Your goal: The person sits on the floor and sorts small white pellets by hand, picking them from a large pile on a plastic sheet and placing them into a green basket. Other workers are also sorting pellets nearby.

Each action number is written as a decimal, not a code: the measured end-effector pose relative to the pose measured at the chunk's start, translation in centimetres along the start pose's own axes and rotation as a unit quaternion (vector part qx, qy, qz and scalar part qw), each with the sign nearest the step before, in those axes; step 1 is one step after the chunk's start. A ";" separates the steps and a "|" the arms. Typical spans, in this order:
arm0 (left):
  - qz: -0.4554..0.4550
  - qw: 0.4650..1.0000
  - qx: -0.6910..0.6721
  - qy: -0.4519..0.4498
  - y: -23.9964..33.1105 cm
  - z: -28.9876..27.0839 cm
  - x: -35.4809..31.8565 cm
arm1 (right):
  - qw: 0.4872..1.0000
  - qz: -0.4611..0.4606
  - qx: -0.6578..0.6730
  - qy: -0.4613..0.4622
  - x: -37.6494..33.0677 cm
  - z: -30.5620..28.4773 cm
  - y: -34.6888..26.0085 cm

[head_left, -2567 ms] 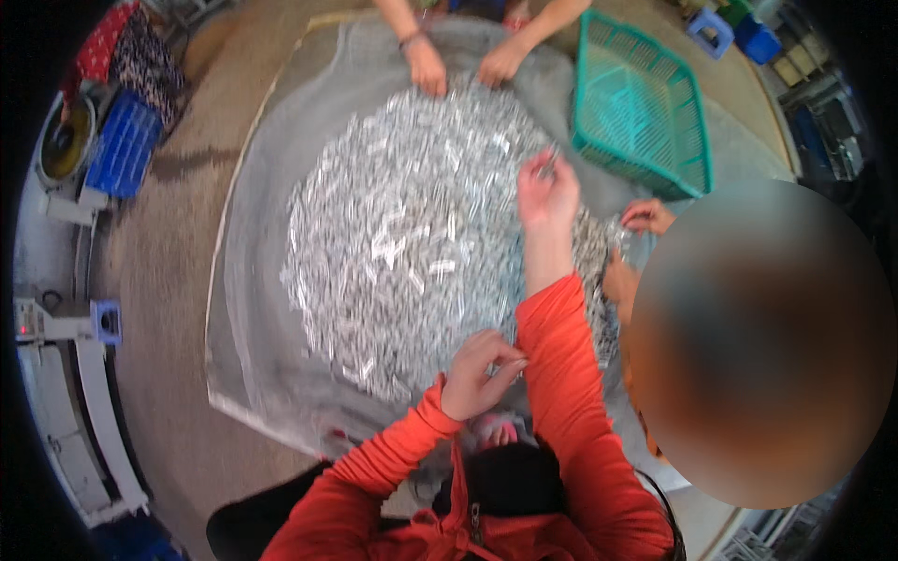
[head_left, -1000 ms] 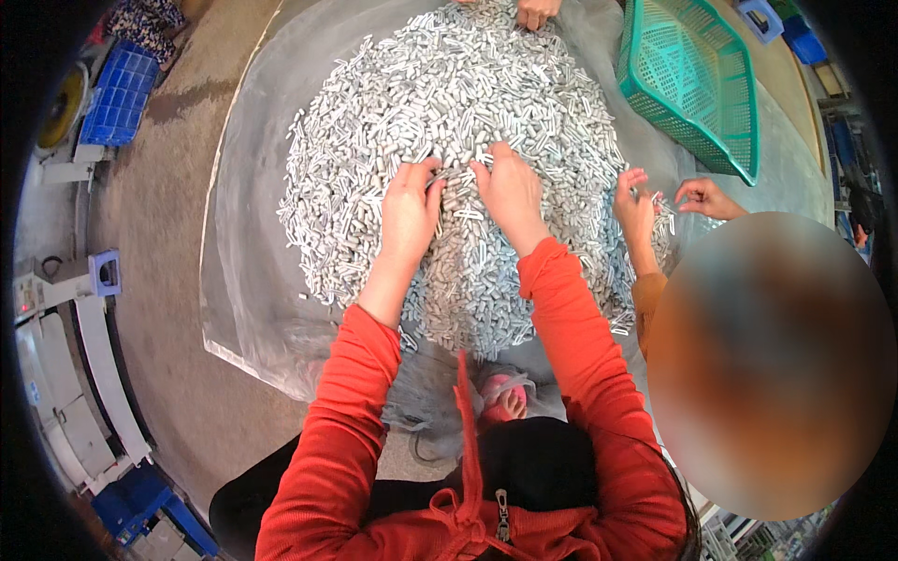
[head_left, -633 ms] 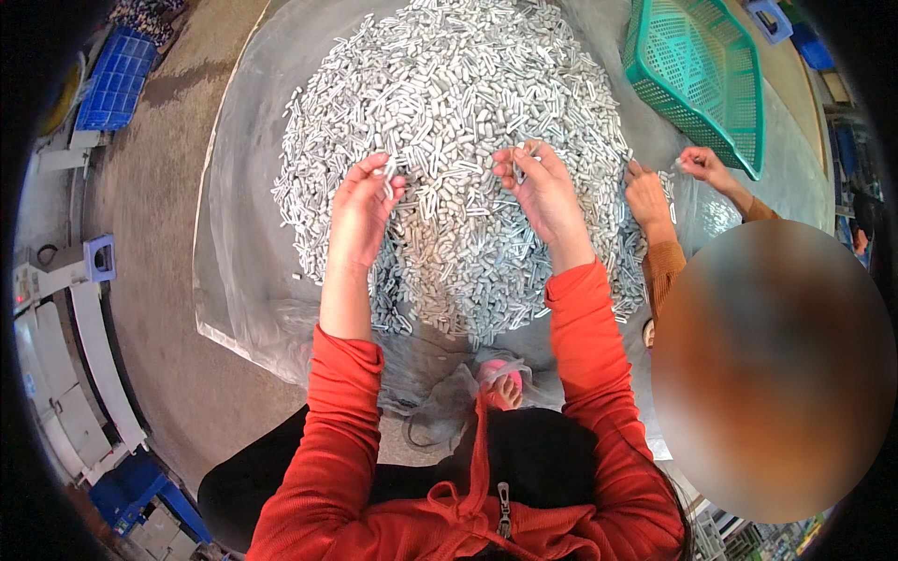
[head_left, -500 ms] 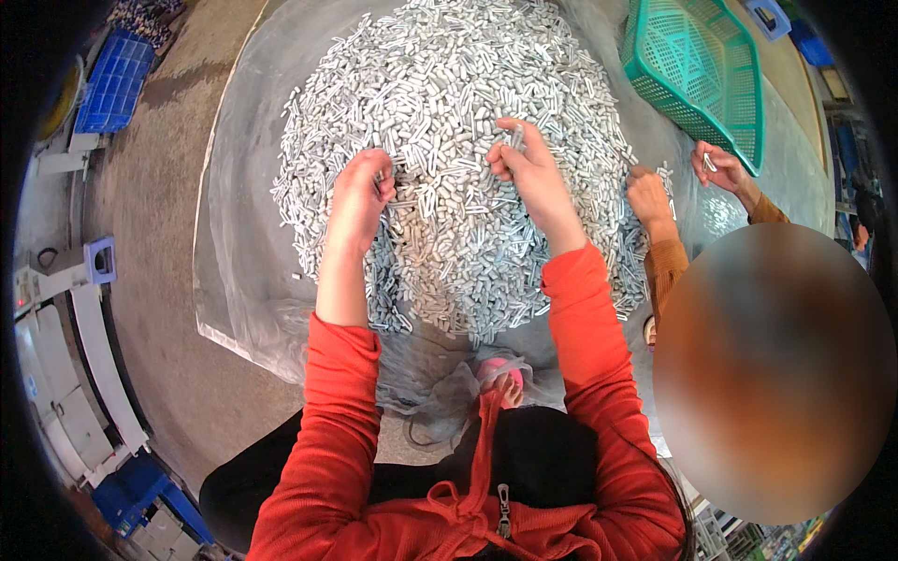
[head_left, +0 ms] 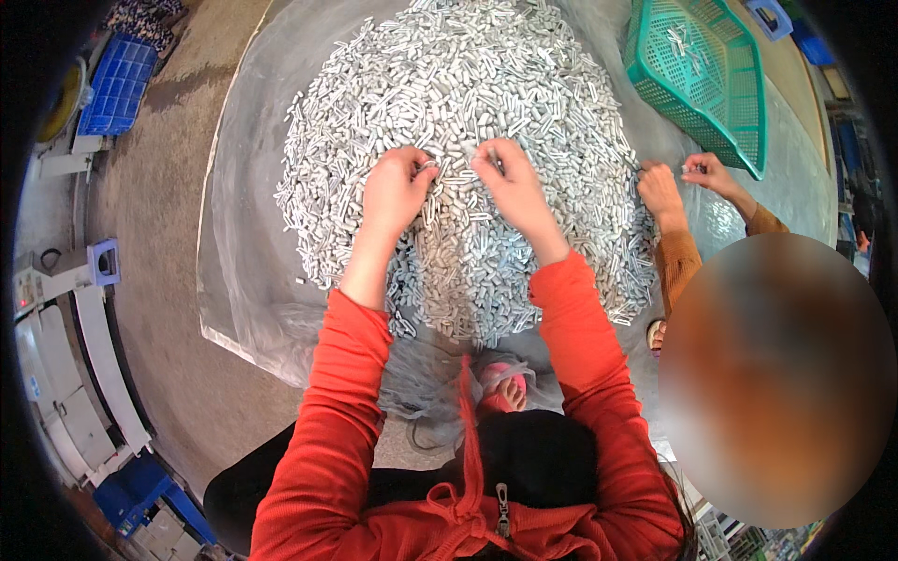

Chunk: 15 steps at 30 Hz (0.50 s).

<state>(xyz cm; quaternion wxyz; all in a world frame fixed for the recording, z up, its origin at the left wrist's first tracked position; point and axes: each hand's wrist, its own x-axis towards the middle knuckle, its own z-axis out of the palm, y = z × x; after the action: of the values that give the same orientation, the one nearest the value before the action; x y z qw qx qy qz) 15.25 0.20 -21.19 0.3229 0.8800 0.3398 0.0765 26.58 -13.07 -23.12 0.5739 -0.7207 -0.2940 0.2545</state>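
Head view: wide fisheye, left unit of a side-by-side pair, head-worn; faces steeply down over red sleeves (head_left: 323,425) to left hand (head_left: 396,190) and right hand (head_left: 513,187), close range; upright, unmirrored; heap of small pale pieces (head_left: 458,98) upper centre; straight edges bowed toward rim

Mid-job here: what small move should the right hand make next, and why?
Probably close its thumb and fingers on a loose piece: the right hand is bent over the silvery pile, pieces beside its fingertips. Whether it already grips one is unclear.
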 end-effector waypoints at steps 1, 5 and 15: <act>-0.014 0.995 -0.099 -0.005 -0.7 -0.1 0.1 | 0.989 0.061 0.135 -0.015 0.0 -0.6 -0.3; -0.110 0.857 -0.501 -0.042 -3.3 -1.8 0.0 | 0.912 0.144 0.380 -0.060 0.1 -2.3 -1.4; -0.150 0.902 -0.405 0.007 -2.1 -2.6 2.0 | 0.953 -0.165 -0.245 -0.071 1.9 2.9 -0.9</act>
<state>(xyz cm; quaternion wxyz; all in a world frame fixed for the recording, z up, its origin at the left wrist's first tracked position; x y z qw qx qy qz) 14.73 3.97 -20.63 0.6569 0.6112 0.4097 0.1645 25.75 -9.54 -22.91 0.3909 -0.7610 -0.5020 0.1268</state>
